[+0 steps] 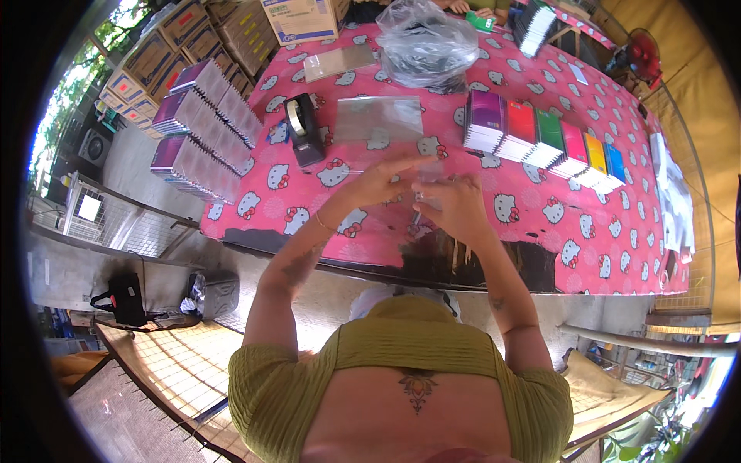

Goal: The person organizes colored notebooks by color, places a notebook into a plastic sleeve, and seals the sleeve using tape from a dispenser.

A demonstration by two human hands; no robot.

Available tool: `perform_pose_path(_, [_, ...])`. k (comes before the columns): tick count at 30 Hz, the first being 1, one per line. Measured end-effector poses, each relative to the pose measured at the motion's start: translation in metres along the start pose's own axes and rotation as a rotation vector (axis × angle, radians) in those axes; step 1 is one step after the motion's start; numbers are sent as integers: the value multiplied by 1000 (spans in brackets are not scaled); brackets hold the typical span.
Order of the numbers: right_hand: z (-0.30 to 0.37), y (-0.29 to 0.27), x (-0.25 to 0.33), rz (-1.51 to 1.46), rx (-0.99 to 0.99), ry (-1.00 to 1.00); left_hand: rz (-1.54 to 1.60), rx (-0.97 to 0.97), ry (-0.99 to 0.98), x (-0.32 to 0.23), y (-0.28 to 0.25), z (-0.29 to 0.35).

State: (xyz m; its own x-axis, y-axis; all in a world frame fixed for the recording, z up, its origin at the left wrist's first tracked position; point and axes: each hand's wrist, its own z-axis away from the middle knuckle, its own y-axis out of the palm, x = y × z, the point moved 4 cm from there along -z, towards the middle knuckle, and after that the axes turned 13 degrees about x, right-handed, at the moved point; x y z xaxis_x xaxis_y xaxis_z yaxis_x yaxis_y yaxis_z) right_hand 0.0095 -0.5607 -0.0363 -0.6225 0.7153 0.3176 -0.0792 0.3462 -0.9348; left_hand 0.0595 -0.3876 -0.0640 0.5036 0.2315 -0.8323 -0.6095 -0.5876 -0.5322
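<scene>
several purple spiral notebooks point(176, 160): stacked on the left of the pink-covered desk point(355, 247)
black tape dispenser point(307, 141): right of them, well within reach
clear plastic sheet point(378, 118): flat on the desk, right of the dispenser
left hand point(374, 184): fingers stretched rightward
right hand point(457, 199): fingers bent, close to the left's; cannot tell whether either grip clamps anything
coloured notebooks point(544, 140): in a row, purple through blue

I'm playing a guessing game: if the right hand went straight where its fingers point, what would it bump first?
The right hand would probably bump the left hand first, just to its left, though depth is hard to judge.
</scene>
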Motion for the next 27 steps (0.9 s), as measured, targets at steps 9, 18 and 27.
perform_pose_path(9, [57,6,-83,-541,-108,29,-227,-59,103,-14,-3,-12])
perform_pose_path(18, [51,56,-58,-336,5,-98,-491,-112,140,3,35,-46])
perform_pose_path(27, [13,52,-110,-921,-45,156,249,-392,-138,33,37,-23])
